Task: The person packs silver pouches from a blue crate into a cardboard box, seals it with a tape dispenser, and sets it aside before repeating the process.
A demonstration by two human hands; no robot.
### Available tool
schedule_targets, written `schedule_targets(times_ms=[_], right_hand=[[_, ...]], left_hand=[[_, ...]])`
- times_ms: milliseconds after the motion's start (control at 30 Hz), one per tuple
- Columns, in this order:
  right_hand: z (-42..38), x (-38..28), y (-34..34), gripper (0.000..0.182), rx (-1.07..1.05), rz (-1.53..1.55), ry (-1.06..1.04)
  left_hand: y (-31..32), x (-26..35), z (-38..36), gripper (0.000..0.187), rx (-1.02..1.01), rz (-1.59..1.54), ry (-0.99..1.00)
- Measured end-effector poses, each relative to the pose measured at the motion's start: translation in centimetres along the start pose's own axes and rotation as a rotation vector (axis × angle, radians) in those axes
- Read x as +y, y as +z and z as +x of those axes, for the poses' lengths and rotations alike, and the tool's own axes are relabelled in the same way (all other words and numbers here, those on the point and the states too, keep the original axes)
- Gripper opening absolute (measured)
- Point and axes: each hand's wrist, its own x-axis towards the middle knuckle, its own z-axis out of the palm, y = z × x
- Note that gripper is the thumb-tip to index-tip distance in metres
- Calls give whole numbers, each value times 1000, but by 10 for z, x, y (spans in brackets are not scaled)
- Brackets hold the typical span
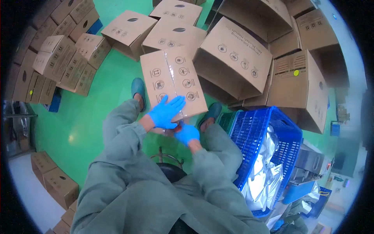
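A closed cardboard box (171, 74) stands between my feet, clear tape running along its top seam. My left hand (166, 112), in a blue glove, lies flat on the near end of the box top with its fingers stretched. Just below it, my right hand (187, 133), also blue-gloved, is closed at the box's near edge. A small reddish-brown bit shows beside its fingers, but I cannot make out what it holds.
Right of my leg, a blue plastic crate (253, 144) holds several silver foil packs (265, 175). Open cartons (233, 58) crowd the front and right. Stacked boxes (58, 58) stand at left, with more boxes (58, 187) lower left. Another person's gloved hand (278, 224) shows at bottom right.
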Motion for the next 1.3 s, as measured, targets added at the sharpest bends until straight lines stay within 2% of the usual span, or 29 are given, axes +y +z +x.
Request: schedule_targets(times_ms=[67,133,200,233,333,400,433,467,500,533,567,600,667,700,733,767,800,833,867,900,933,1000,1033,1067,1100,1167,1200,1267,1300], right_hand=[[-52,19,-32,72,131,8,-78],[-105,8,-94,73,226,101,116],[-117,9,-140,74,718,248,-148],[-104,15,-162,72,850,193,-157],[-44,26,-236,62,1124,-176,-98],[7,47,-269,62,1168,-329,-75],[25,62,-279,64,1120,-403,-119],[28,65,-282,64,1236,-506,-262],[20,51,-276,59,1275,-419,-161],[14,47,-256,54,1369,-325,-253],[7,45,-232,49,1461,-223,-343],[2,40,-199,44,1415,134,-343],[31,88,-109,55,1354,683,-252],[29,61,-81,62,879,1653,-304],[36,48,-42,62,854,1655,-319],[52,46,-2,66,582,1907,-240],[66,59,19,70,279,2127,-138],[73,75,26,70,258,2121,-143],[84,85,33,69,96,2027,-330],[95,95,42,69,-61,1922,-509],[107,118,54,67,-81,1901,-486],[137,120,50,65,-106,1861,-469],[147,114,48,65,-83,1801,-462],[150,137,42,65,-67,1743,-456],[161,147,31,65,-63,1683,-447],[171,147,24,64,-51,1570,-423],[173,144,21,64,-39,1508,-417],[175,134,8,64,-20,1367,-427],[173,124,12,64,-12,1296,-441]], left_hand=[[5,-41,6,93,236,-251,36],[-6,-100,24,90,318,-150,-215],[-17,-145,48,89,448,-47,-506],[-28,-160,56,90,524,7,-642],[1,-201,70,94,542,-152,-697],[-17,-194,56,86,506,-194,-705],[-33,-189,47,79,470,-205,-699],[-44,-182,37,77,428,-189,-740],[-51,-180,28,75,384,-180,-783],[-55,-181,20,75,403,-170,-824],[-59,-185,14,75,246,-291,-849],[-62,-190,12,75,91,-415,-859],[-31,-192,21,77,295,-461,-867],[-14,-195,32,81,242,-528,-853],[-3,-202,40,85,178,-595,-829],[0,-213,38,85,195,-592,-845],[2,-222,40,83,141,-851,-893],[3,-230,41,81,85,-1112,-924],[0,-239,35,81,103,-1104,-936],[2,-243,26,73,202,-949,-860],[6,-246,18,65,296,-793,-778],[24,-245,5,56,321,-1140,-697],[54,-249,4,52,279,-1373,-608],[81,-257,2,47,237,-1601,-514],[75,-251,-8,47,255,-1605,-538],[45,-221,-36,42,-19,-1448,-976],[68,-217,-43,42,-10,-1458,-993],[144,-209,-47,44,368,-1954,-806],[171,-201,-55,41,432,-1943,-878]])
